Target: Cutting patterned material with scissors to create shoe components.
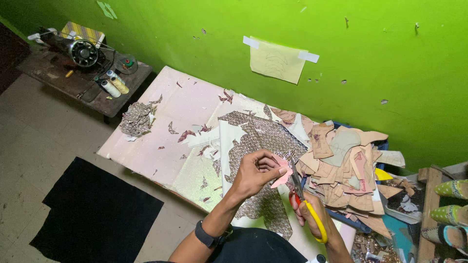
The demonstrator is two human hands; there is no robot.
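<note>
My left hand [256, 171] pinches a small pink cut piece [283, 174] between thumb and fingers above the work board. My right hand [312, 210] grips yellow-handled scissors [306, 203], whose blades point up and meet the right edge of the pink piece. Under both hands lies a sheet of brown patterned material [263, 141] with shapes cut out of it. A black watch band sits on my left wrist.
A pale pink board [161, 131] on the floor carries scraps and a crumpled heap [137, 118]. A pile of tan cut pieces [343, 165] lies to the right. At far left are a sewing machine table [83, 65] and a black mat [95, 214]. Shoes [451, 214] stand at far right.
</note>
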